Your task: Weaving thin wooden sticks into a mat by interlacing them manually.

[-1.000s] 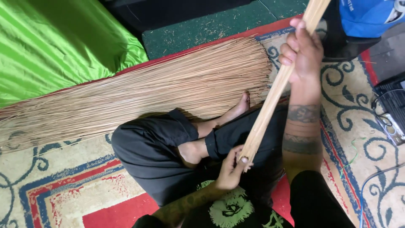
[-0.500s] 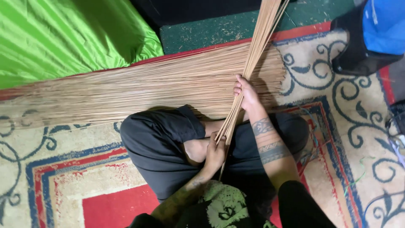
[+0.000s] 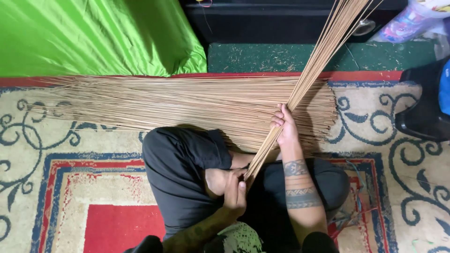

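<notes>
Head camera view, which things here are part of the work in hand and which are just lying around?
In hand:
bundle of thin sticks
left hand at its lower end
right hand gripping midway
pile of sticks on the rug

Lying about:
green cloth
patterned rug
blue bag

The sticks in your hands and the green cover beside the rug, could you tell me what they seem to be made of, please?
Sticks: thin, stiff, matte tan strands, probably dried plant fibre such as palm-leaf ribs; they match the pile on the rug. Right hand grips mid-bundle, left hand its base. Green cover: glossy, creased, likely satin-like synthetic cloth.
</notes>
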